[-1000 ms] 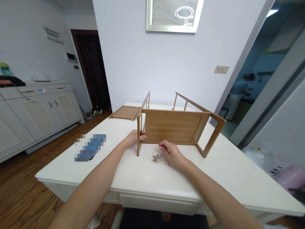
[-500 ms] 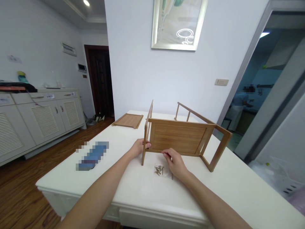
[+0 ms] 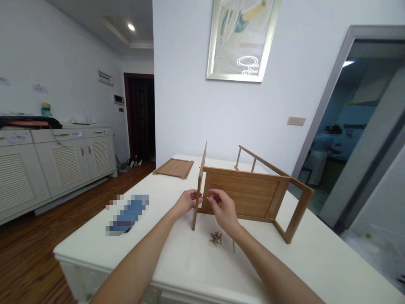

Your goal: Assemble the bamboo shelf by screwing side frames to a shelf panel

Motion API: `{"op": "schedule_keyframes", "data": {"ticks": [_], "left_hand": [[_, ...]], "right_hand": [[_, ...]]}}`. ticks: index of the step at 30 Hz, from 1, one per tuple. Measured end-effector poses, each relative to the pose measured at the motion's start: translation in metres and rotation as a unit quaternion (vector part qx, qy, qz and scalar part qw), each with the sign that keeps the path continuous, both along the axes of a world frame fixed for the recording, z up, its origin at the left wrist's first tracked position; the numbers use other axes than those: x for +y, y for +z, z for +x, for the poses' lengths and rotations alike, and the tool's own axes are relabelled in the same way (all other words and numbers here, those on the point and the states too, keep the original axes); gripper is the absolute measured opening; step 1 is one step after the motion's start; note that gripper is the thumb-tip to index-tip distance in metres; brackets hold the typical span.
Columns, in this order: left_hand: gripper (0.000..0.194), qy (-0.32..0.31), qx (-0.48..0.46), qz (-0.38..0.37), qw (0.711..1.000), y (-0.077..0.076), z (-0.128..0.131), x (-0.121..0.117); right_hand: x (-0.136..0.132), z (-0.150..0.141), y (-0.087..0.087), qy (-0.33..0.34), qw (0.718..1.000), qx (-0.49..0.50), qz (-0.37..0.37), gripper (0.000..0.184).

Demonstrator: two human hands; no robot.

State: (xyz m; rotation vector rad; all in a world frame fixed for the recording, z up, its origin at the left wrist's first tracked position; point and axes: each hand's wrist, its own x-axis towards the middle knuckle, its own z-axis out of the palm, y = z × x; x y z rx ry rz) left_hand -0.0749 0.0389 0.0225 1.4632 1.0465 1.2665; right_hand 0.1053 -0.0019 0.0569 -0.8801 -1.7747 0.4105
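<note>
A partly assembled wooden shelf frame stands on the white table, its slatted panel [image 3: 247,194] on edge between two side frames. My left hand [image 3: 187,202] is closed round the left side frame [image 3: 200,185], its fingertips showing on the inner side. Close by on the right, my right hand [image 3: 224,207] pinches with thumb and forefinger near the panel's left end; a tiny pale spot shows at the fingertips, too small to name. Below the hands lies a small pile of brass-coloured screws [image 3: 215,238]. A thin metal rod [image 3: 233,246] rests beside my right wrist.
Another wooden panel [image 3: 174,167] lies flat at the table's back left. A blurred-out blue object [image 3: 129,214] lies on the left of the table [image 3: 177,261]. The right side frame [image 3: 297,211] juts forward. Through the doorway at right, a person [image 3: 321,147] stands.
My right hand has risen from low over the table, beside the screws, to the left side frame close to my left hand. My left hand keeps its hold. The camera view has tilted up.
</note>
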Motion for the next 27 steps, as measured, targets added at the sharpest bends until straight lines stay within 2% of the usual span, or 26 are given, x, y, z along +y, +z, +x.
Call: {"op": "schedule_keyframes", "data": {"ticks": [4,9,12,15,18,23,27], "left_hand": [[0.042,-0.001,-0.018,0.005,1.0,0.007,-0.003,-0.003],[0.041,0.011,-0.012,0.027,1.0,0.008,-0.002,-0.003],[0.042,0.052,-0.007,0.07,0.996,0.009,-0.005,-0.001],[0.038,0.125,-0.005,0.104,0.987,0.015,-0.01,-0.003],[0.028,0.187,-0.026,0.127,0.974,0.027,-0.013,-0.013],[0.031,0.166,-0.059,0.185,0.967,0.042,-0.007,-0.039],[0.03,0.191,-0.021,0.289,0.938,0.042,0.001,-0.054]], "right_hand": [[-0.001,-0.013,-0.002,-0.009,0.998,0.069,0.0,0.029],[-0.006,-0.007,-0.011,-0.033,0.997,0.072,0.015,0.034],[-0.008,-0.003,-0.016,-0.039,0.998,0.053,0.023,0.032],[-0.011,-0.004,-0.017,-0.038,0.998,0.047,0.026,0.031],[-0.013,-0.008,-0.013,-0.032,0.997,0.069,0.031,0.031],[-0.015,-0.012,0.001,-0.03,0.992,0.114,0.039,0.031],[-0.014,-0.014,0.015,-0.02,0.988,0.143,0.051,0.029]]}}
